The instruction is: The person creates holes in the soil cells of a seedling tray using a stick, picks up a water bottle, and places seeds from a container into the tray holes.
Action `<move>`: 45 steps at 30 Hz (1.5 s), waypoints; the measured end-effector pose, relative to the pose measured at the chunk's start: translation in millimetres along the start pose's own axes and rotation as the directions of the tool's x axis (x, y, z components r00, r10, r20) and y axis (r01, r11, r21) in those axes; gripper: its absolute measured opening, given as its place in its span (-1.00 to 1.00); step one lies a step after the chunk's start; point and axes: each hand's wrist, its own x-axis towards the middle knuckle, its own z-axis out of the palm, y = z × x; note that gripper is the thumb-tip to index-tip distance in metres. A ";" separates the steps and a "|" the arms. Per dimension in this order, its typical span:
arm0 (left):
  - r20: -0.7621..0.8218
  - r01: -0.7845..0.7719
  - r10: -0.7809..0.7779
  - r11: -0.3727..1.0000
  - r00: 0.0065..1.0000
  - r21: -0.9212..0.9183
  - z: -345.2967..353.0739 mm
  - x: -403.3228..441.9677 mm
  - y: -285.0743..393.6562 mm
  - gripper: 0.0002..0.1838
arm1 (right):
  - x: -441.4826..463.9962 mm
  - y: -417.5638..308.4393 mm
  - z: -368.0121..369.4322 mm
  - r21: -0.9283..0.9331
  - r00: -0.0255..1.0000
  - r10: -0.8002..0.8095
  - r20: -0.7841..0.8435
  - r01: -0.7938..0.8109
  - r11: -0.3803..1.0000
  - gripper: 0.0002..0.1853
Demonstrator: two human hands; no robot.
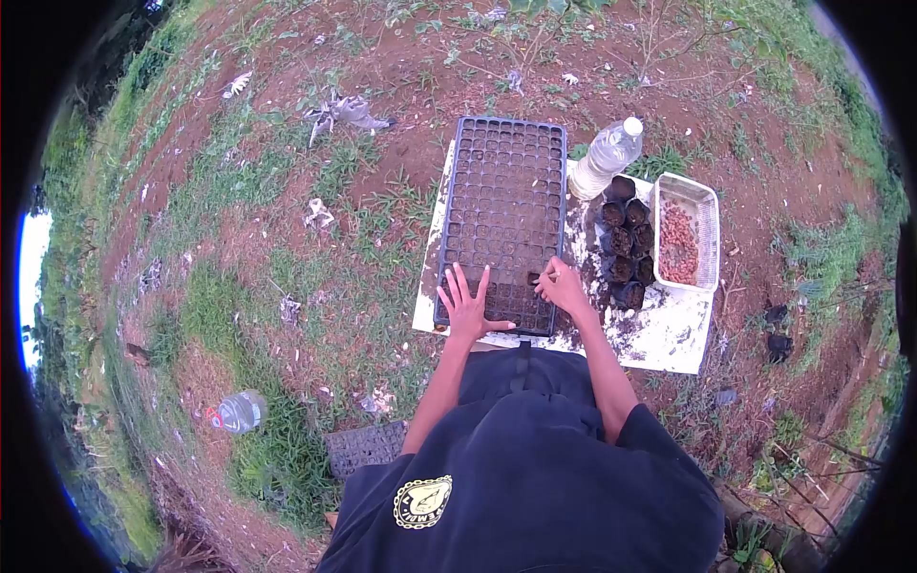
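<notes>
A black seedling tray (509,205) with many small soil-filled cells lies lengthwise in front of me on a white board (683,329). My left hand (466,307) rests with spread fingers on the tray's near left part. At the tray's right side, my right hand (564,286) has its fingertips pinched together low over a cell. Whatever sits between those fingertips is too small to make out. Several black bags of soil (626,241) stand right of the tray. Beside them is a white plastic basket (709,229) holding reddish-brown seeds (677,244).
A clear plastic bottle (611,153) with a white cap stands behind the soil bags. Loose soil is scattered over the board. Another seedling tray (366,447) lies on the ground to my left, and a large clear bottle (241,413) lies in the grass. Crumpled plastic (346,113) litters the ground.
</notes>
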 end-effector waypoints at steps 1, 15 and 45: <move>0.019 0.003 -0.003 0.999 1.000 -0.034 -0.3 -0.3 -0.4 0.57 | -0.5 1.5 1.9 0.043 1.000 -0.017 -0.019 0.018 0.999 -0.86; -0.016 0.005 -0.005 1.000 1.000 -0.016 -1.4 0.1 1.3 0.56 | -21.3 8.0 6.7 -0.064 0.968 -0.224 -0.116 0.218 0.974 -0.87; 0.014 0.007 -0.007 1.000 1.000 -0.003 -1.5 0.8 0.6 0.55 | -18.3 16.5 17.2 -0.113 0.951 -0.291 -0.103 0.279 0.954 -0.89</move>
